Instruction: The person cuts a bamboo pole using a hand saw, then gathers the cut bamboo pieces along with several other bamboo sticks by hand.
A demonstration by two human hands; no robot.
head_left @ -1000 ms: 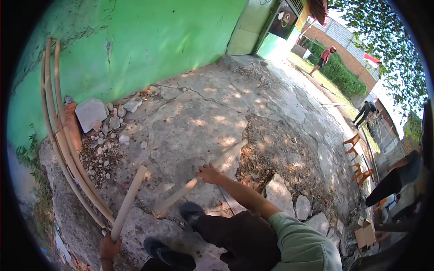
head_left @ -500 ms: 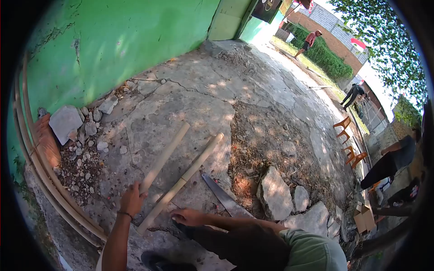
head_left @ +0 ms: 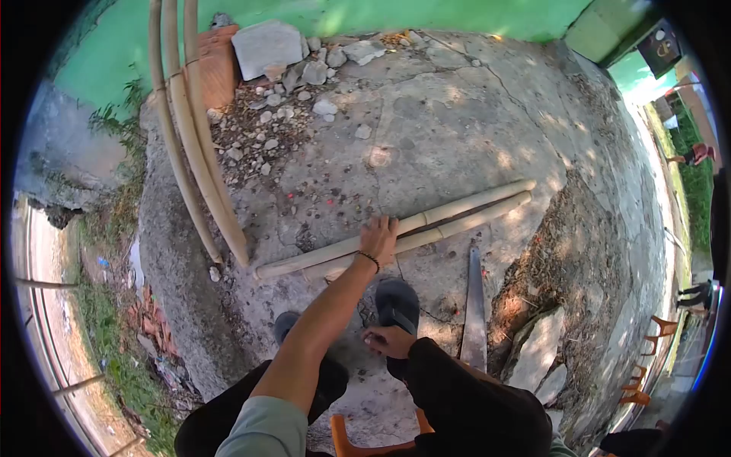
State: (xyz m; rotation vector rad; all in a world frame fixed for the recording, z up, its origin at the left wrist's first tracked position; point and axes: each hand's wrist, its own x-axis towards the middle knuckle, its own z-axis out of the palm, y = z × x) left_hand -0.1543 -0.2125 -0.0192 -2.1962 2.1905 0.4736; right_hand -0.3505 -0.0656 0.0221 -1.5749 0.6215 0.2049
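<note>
The upper bamboo pole (head_left: 457,207) is lying alongside the lower bamboo pole (head_left: 468,223) on concrete (head_left: 426,145); their earlier gap is narrowing, leaving the left hand (head_left: 379,240) spanning both, its pinch undeterminable. The right hand (head_left: 390,341) is hanging, grip slackly spread. A saw blade (head_left: 474,312) is resting nearby.

No lettering, brand or number can be read; 1 dark panel (head_left: 659,49) at upper right bears pale marks, too small to decipher.
</note>
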